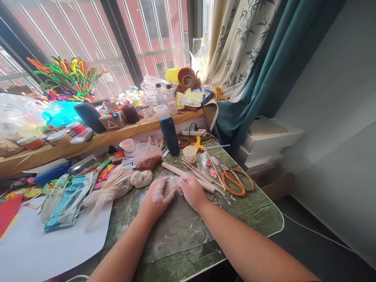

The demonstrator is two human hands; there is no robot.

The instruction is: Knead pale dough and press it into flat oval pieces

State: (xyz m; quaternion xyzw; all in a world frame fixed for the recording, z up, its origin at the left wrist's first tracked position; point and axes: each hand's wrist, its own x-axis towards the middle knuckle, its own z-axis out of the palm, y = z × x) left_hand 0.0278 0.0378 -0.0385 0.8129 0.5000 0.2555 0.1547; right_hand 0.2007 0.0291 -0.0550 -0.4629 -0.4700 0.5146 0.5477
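Now, powder-dusted left hand [157, 196] around a soft, pale doughy lump [169, 188]; right hand [192, 192], fingers together; smooth cylindrical rolling pin [174, 169] just beyond fingertips.

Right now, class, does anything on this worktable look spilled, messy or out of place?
Yes. Whitish smears and specks dirty the green tabletop, and the left hand carries a similar white coating. The residue looks odd because it is scattered over the work surface rather than gathered in one place.

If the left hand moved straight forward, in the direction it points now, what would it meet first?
Probably the pale rod, lying just beyond the left hand; the exact gap is hard to judge.
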